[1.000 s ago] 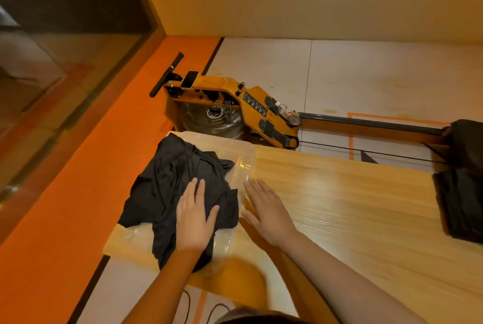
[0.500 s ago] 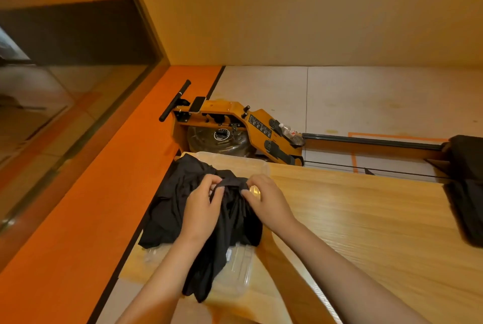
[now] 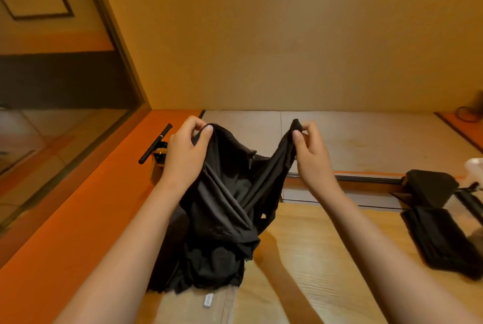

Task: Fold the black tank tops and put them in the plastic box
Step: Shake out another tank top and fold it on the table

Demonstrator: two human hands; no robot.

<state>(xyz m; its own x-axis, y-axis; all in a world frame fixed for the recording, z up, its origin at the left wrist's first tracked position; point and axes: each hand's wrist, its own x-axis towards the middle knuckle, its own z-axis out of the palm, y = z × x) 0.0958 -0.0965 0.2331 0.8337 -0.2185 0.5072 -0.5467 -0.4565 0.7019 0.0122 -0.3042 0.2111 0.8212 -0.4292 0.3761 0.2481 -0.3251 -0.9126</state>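
Curled fingers and thumb of the left hand (image 3: 187, 159) pinch one upper edge of the black tank top (image 3: 227, 206), the thumb pressed against the cloth at the very top; the right hand (image 3: 311, 159) does the same on the other side, thumb and fingertips closed tightly round a narrow strap. The two hands are held apart at the same height, so the neckline sags in a deep curve between them. Below that the top hangs twisted and crumpled rather than flat, with long diagonal folds running across its body. It is lifted in the air over the left end of the wooden table (image 3: 326, 250), and its lace-trimmed lower hem bunches up down on the surface there, a small white tag (image 3: 208, 300) showing just under it. Well off to the right on the same table lies a pile of black cloth (image 3: 441, 242), and a black bar (image 3: 155, 143) slants behind the left hand.
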